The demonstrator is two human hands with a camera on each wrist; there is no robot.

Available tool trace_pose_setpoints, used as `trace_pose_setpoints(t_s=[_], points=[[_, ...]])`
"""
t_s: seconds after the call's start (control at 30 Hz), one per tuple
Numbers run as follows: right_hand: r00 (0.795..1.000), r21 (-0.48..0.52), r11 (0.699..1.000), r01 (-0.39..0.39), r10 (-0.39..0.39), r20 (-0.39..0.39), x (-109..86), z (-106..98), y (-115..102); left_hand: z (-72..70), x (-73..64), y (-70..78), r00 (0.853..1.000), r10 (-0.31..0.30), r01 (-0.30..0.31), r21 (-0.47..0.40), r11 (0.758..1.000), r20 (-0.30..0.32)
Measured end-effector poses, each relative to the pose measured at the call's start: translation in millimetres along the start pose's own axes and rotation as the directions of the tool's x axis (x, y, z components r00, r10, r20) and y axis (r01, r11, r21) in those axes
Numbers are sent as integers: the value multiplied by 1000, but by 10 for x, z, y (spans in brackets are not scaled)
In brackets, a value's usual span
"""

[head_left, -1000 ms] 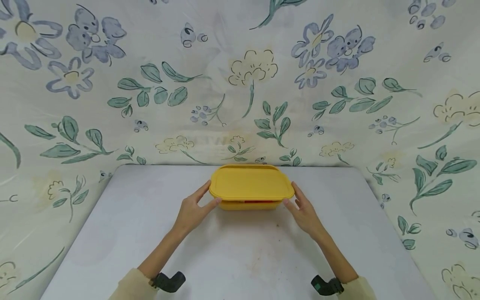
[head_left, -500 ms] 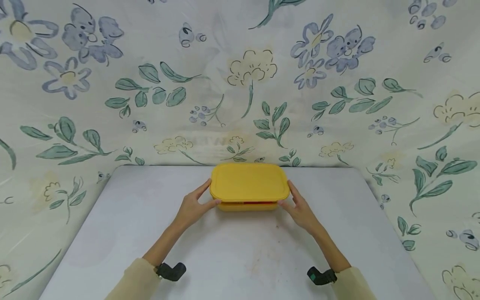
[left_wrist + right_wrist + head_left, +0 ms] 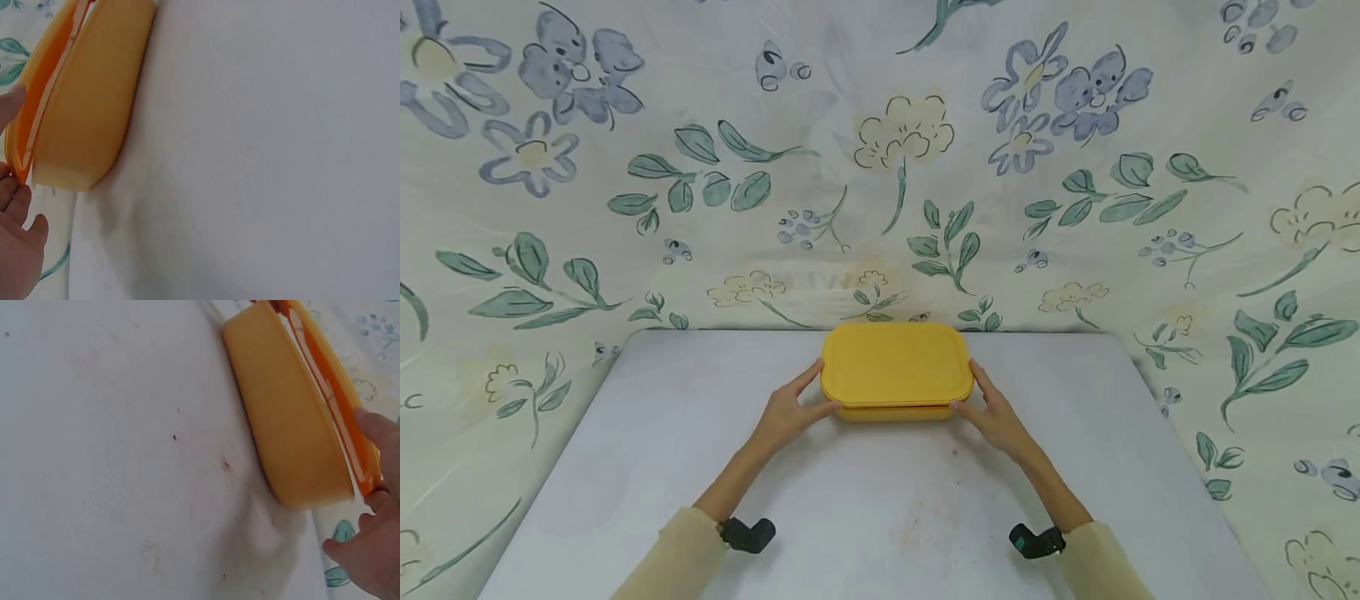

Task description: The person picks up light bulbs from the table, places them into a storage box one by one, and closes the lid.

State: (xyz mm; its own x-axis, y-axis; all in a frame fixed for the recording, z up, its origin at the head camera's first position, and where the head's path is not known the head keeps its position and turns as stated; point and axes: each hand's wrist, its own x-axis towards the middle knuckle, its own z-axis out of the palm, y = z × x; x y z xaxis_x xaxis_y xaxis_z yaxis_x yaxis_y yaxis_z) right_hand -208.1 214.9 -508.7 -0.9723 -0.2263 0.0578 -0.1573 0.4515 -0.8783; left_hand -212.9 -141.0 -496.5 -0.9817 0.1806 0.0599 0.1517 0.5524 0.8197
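Observation:
A yellow lid (image 3: pixel 897 363) lies over a yellow plastic food container (image 3: pixel 895 414) at the back of the table. Its left end is held by my left hand (image 3: pixel 786 418), thumb at the near corner and fingers along the side. My right hand (image 3: pixel 1002 422) grips the opposite end in the same way. Both wrist views show a gap between the lid (image 3: pixel 39 94) and the container's rim, wider than it looks from above. The container (image 3: pixel 284 406) stands upright on the tabletop. Its contents are hidden from above by the lid.
The white table (image 3: pixel 865 517) has small brown specks and stains in front of the container. Behind it and at both sides hangs a floral cloth (image 3: pixel 820 275). Each wrist wears a black strapped-on camera (image 3: pixel 749 535).
The lid has shifted left and settled lower over the container, so the red strip under its front edge has narrowed to a thin line. My right hand has moved left with it.

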Motion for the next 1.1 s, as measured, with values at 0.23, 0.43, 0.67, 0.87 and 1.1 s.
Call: trace_pose_setpoints(t_s=[0.23, 0.43, 0.67, 0.87, 1.1], points=[[997, -28, 997, -75, 75, 10, -9, 17, 34, 45, -14, -44, 1000, -1, 1, 8, 1000, 1], [995, -29, 995, -98, 98, 10, -20, 33, 50, 59, -15, -58, 1000, 11, -11, 8, 1000, 7], [994, -43, 993, -112, 112, 7, -3, 46, 64, 70, 5, -91, 1000, 25, -25, 25, 999, 9], [993, -57, 992, -113, 114, 3, 31, 44, 66, 69, 20, -89, 1000, 12, -13, 25, 1000, 13], [992, -63, 990, -126, 127, 14, 39, 33, 65, 70, 15, -76, 1000, 8, -8, 22, 1000, 18]])
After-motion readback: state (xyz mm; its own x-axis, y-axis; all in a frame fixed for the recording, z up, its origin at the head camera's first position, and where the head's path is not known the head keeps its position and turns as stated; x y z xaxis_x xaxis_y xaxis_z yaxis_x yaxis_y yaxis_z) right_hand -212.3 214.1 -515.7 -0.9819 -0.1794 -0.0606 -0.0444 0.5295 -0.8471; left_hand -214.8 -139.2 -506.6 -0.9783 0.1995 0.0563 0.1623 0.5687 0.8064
